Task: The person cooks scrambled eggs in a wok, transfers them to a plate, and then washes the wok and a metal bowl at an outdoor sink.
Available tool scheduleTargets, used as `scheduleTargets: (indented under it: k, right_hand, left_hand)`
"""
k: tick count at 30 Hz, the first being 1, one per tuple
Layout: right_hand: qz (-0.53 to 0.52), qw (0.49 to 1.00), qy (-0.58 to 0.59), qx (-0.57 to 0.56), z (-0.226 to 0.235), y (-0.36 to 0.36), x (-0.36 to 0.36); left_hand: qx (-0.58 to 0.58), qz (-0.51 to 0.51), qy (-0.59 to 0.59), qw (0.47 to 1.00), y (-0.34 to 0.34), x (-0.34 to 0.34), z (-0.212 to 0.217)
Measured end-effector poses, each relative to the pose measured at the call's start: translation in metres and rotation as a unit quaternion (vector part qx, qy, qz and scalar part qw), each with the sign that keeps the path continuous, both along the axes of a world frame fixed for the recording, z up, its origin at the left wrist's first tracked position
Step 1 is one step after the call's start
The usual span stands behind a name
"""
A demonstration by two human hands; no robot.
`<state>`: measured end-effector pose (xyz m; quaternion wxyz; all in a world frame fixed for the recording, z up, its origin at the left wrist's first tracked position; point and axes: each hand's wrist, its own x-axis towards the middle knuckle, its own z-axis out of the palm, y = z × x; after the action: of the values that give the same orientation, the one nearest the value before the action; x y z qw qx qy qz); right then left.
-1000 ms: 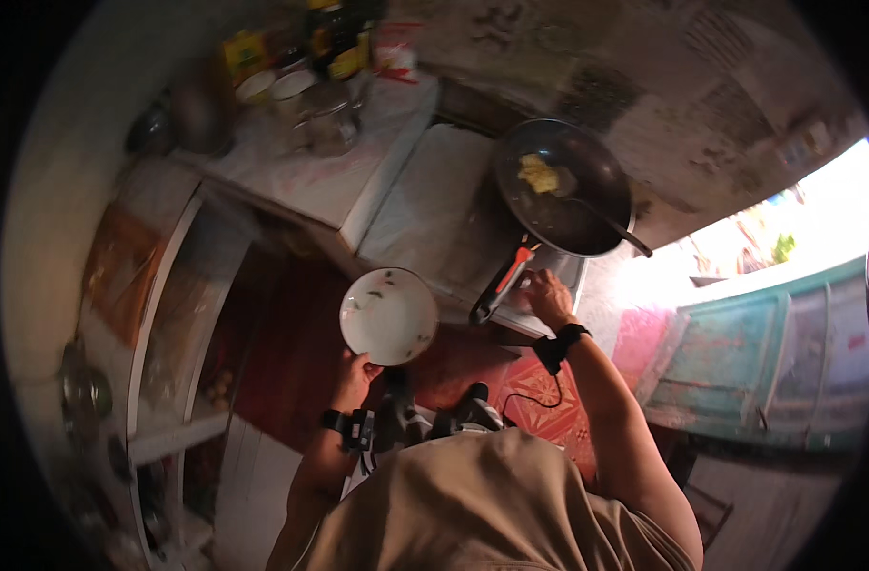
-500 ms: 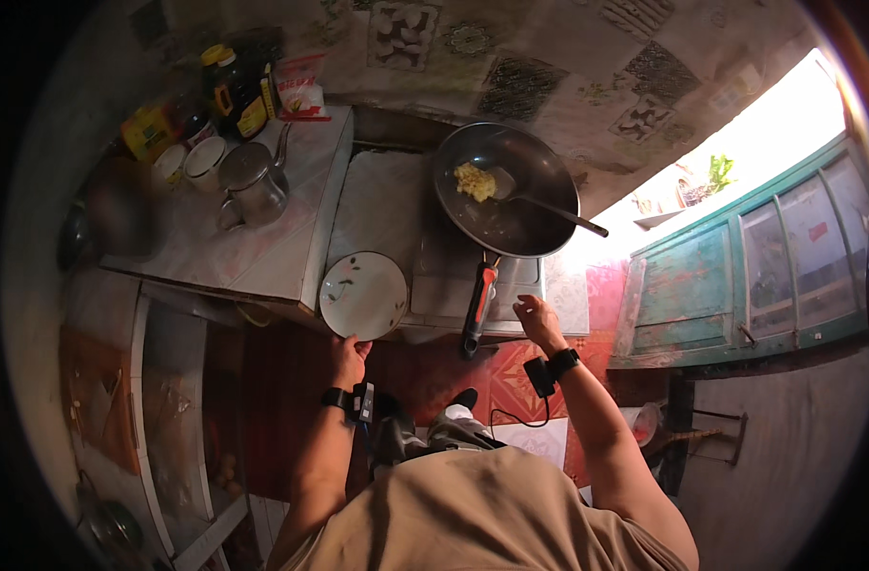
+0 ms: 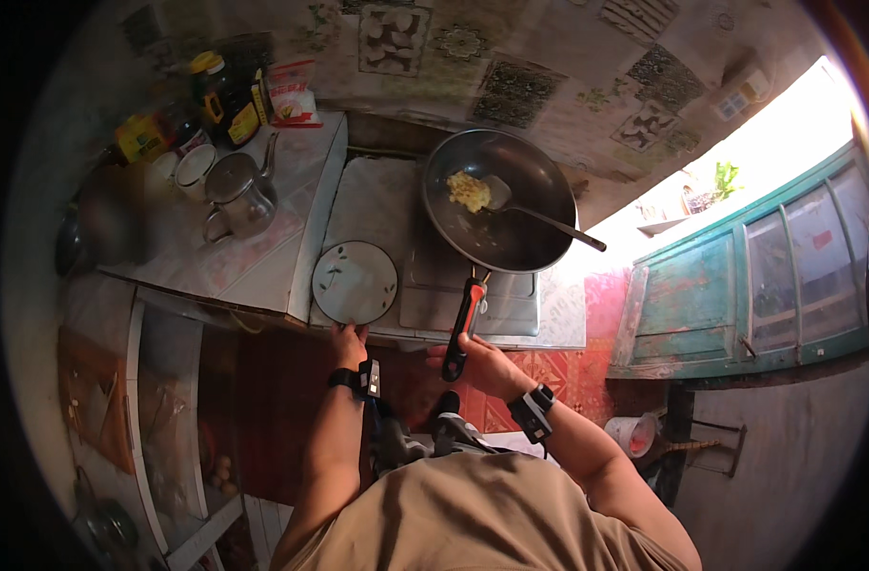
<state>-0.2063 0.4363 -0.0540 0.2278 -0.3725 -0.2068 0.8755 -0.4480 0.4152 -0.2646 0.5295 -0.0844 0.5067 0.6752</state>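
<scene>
Centrally, the dark wok (image 3: 499, 202) sits on the stove (image 3: 473, 285), toward the counter's back edge, holding a yellow lump of food (image 3: 469, 190) and a metal spatula (image 3: 534, 211) leaning over its right rim. Right hand (image 3: 482, 366) is curled around the end of the wok's red-and-black handle (image 3: 465, 324), which overhangs the counter's front edge. Left hand (image 3: 349, 341) pinches the near rim of a white plate (image 3: 355, 282) at the front edge. A steel kettle (image 3: 239, 200) and jars (image 3: 220, 95) stand at the counter's left back corner.

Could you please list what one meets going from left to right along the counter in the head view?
Steel kettle → round white plate, held by left hand → dark wok, its red-and-black handle in right hand.
</scene>
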Motion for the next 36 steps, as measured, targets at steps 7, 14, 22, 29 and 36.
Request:
scheduleTargets:
  k: [7,14,22,29,36]
  right_hand:
    - [-0.033,0.506,-0.567,0.649,0.044,0.070,0.088]
    - [0.081,0.460,-0.667,0.581,0.046,0.200,0.163]
    - [0.201,0.328,-0.644,0.661,0.077,0.239,0.142]
    - [0.194,0.481,-0.563,0.644,0.102,0.223,0.148]
    - [0.215,0.555,-0.475,0.648,0.098,0.172,0.135]
  left_hand:
    - [0.016,-0.182,0.045,0.982,-0.020,0.056,0.116]
    - [0.149,-0.447,-0.160,0.867,0.020,0.106,0.211]
    - [0.123,-0.488,-0.083,0.860,0.021,0.125,0.219]
    - [0.118,-0.487,-0.040,0.864,-0.015,0.134,0.248]
    - [0.128,-0.438,-0.067,0.887,-0.080,0.147,0.269]
